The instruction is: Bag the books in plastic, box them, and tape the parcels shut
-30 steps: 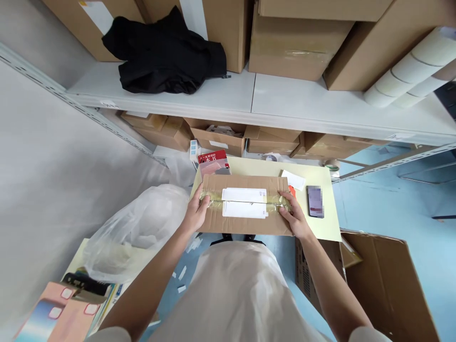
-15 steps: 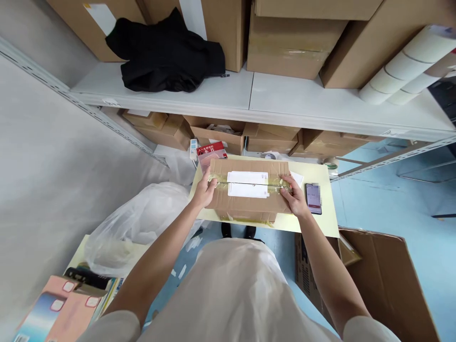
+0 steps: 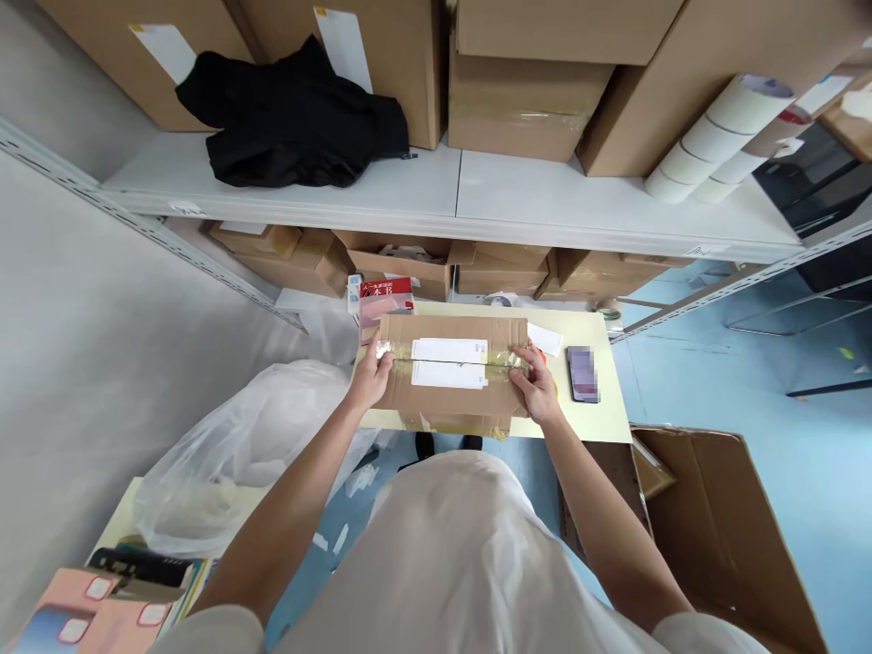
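Note:
A taped brown cardboard box (image 3: 452, 400) is gripped at both ends, over the pale yellow table (image 3: 599, 422). My left hand (image 3: 370, 374) is closed on its left end, thumb on top. At the right end, my right hand (image 3: 537, 383) holds it the same way. A white label (image 3: 450, 362) with a slit along its middle lies on the box top, in line with the clear tape. Behind the box's left corner is a red and pink book (image 3: 386, 295). To the right lie a white paper slip (image 3: 545, 340) and a phone (image 3: 583, 373).
A grey shelf (image 3: 436, 222) with cartons and a black garment (image 3: 292, 118) runs behind the table. Tape rolls (image 3: 715, 136) stack at its right. A translucent plastic bag (image 3: 252, 436) and books (image 3: 102, 609) are on the left; a large open carton (image 3: 722, 518) stands lower right.
The view has swung slightly right, so the scene sits further left. Both hands keep hold of the box; more of the paper slip shows beside it.

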`<state>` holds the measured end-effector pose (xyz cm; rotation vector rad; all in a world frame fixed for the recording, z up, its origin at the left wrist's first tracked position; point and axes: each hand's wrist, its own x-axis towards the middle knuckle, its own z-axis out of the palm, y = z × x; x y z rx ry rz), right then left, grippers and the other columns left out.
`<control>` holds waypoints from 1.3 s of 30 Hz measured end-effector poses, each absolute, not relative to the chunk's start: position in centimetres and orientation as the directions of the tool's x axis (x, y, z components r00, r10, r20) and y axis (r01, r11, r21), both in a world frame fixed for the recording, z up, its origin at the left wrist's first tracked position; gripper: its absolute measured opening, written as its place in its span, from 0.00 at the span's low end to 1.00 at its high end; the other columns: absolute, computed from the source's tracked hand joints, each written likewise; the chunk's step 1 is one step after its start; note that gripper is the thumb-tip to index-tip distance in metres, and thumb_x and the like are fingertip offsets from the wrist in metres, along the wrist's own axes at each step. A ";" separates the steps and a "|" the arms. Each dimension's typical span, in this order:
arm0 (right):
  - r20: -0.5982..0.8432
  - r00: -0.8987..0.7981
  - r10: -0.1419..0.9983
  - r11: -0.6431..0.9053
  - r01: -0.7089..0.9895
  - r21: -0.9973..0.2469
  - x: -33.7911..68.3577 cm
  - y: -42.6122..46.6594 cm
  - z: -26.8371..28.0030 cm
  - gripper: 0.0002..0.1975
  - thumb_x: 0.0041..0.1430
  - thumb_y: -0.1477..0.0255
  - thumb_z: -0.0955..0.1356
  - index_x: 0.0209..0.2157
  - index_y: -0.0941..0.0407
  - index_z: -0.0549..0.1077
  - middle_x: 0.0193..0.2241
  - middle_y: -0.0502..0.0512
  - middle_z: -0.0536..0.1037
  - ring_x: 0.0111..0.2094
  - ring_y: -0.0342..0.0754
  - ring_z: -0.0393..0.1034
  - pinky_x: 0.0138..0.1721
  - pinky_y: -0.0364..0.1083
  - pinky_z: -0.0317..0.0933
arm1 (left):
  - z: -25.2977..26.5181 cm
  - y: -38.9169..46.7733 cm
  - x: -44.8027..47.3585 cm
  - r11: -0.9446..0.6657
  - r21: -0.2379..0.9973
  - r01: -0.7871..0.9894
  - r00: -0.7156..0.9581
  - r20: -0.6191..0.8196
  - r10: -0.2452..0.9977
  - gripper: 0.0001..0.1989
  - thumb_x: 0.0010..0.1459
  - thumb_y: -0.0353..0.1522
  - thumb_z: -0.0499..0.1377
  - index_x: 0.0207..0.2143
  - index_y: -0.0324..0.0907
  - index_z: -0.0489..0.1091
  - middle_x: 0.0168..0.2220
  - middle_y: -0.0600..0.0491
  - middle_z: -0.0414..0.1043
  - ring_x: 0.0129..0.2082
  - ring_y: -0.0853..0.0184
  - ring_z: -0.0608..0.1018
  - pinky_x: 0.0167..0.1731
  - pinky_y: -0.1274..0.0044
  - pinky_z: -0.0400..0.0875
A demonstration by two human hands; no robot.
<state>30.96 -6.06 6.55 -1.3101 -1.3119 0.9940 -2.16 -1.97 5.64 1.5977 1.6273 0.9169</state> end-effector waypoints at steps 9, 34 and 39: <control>-0.050 0.132 0.990 -0.075 0.193 -0.978 29.9 -11.5 2.9 0.17 0.55 0.62 0.67 0.46 0.51 0.73 0.62 0.61 0.64 0.66 0.58 0.49 0.62 0.60 0.49 | 4.1 -5.5 -3.4 0.096 0.816 0.570 -0.009 -0.111 0.994 0.34 0.62 0.45 0.49 0.66 0.38 0.51 0.60 0.41 0.64 0.60 0.56 0.67 0.59 0.64 0.60; 0.000 -0.071 0.998 0.031 0.432 -0.901 34.3 -7.8 0.3 0.39 0.60 0.55 0.64 0.67 0.54 0.47 0.68 0.60 0.50 0.69 0.55 0.37 0.67 0.59 0.37 | 3.6 -4.5 1.2 -0.306 0.348 0.886 0.334 -0.022 0.942 0.40 0.61 0.48 0.49 0.66 0.31 0.47 0.69 0.32 0.35 0.68 0.40 0.35 0.59 0.45 0.41; -0.002 -0.011 1.000 0.002 0.369 -0.930 36.1 -7.7 -0.5 0.39 0.59 0.50 0.62 0.66 0.52 0.49 0.67 0.59 0.51 0.68 0.53 0.42 0.66 0.56 0.44 | 5.3 -5.1 2.8 -0.376 0.175 0.910 0.394 -0.080 0.916 0.52 0.52 0.58 0.52 0.67 0.31 0.47 0.67 0.31 0.42 0.67 0.36 0.42 0.56 0.41 0.25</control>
